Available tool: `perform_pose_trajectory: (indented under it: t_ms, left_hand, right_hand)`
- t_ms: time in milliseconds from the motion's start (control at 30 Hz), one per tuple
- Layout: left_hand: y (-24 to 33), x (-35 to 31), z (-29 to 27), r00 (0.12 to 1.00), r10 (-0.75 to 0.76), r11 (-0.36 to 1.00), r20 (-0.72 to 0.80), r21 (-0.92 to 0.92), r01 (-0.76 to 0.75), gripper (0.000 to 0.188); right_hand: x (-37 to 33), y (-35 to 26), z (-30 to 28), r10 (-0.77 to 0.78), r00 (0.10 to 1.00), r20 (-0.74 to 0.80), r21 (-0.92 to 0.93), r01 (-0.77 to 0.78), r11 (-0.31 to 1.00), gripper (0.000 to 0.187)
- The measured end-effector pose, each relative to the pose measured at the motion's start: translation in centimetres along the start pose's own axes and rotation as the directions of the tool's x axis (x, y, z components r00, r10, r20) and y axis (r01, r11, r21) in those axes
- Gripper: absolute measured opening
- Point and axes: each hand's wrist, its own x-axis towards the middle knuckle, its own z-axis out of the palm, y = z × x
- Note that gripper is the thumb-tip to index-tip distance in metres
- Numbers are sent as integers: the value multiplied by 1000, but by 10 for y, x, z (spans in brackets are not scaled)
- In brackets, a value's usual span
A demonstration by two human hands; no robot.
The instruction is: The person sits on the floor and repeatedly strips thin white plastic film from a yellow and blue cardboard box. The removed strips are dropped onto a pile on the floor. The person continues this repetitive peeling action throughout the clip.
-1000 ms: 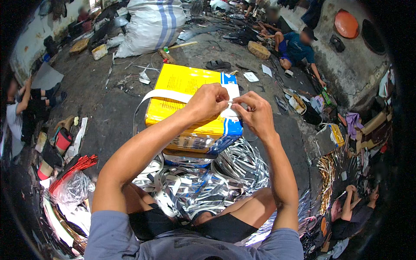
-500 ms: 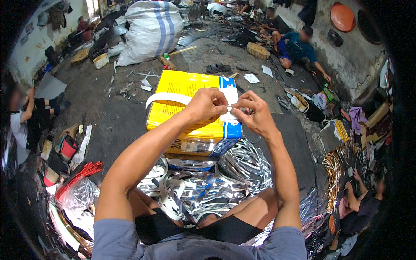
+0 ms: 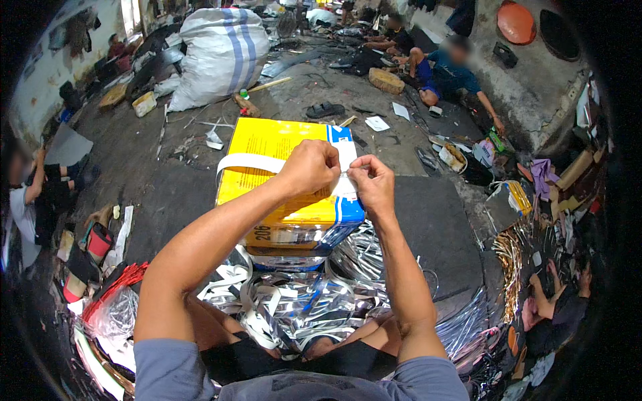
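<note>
A yellow and blue box-shaped container [image 3: 257, 137] stands in front of me between my knees. A white strip [image 3: 251, 160] arches over its left edge and runs under my left hand [image 3: 311, 166]. That hand is closed in a pinch on the strip near a white patch [image 3: 346, 148] on the box's blue end. Close beside it, my right hand [image 3: 374, 184] has thumb and forefinger pinched at a small whitish piece, apparently the strip's end. The fingertips hide most of it. Below the box lies a heap of silver and white strips [image 3: 301, 301], around my legs.
A big white sack [image 3: 217, 60] stands at the far left. A dark sandal [image 3: 326, 110] and scraps lie beyond the box. Red strips [image 3: 120, 284] are at the left, golden strips [image 3: 509, 267] at the right. People sit on both sides, one in teal [image 3: 455, 77].
The view has shifted a little. My hands have moved slightly apart at the fingertips, and my right hand's fingers are more tightly curled; both stay over the box.
</note>
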Motion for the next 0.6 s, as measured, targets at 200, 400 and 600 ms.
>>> perform_pose_trajectory:
  t_ms: [200, 400, 600]
  left_hand:
    - [0, 18, -9, 972, 180, 972, 151, 124, -199, 12]
    - [-1, 15, 3, 990, 130, 988, 45, -91, -126, 13]
    - [-1, 8, 16, 987, 161, 979, -26, -124, -163, 13]
  right_hand:
    - [-5, -2, 0, -106, 991, -81, -8, 105, 994, 14]
    - [-14, -5, -6, 46, 998, -35, -77, -49, 996, 31]
    - [-8, -2, -11, 209, 973, 99, 262, -228, 938, 24]
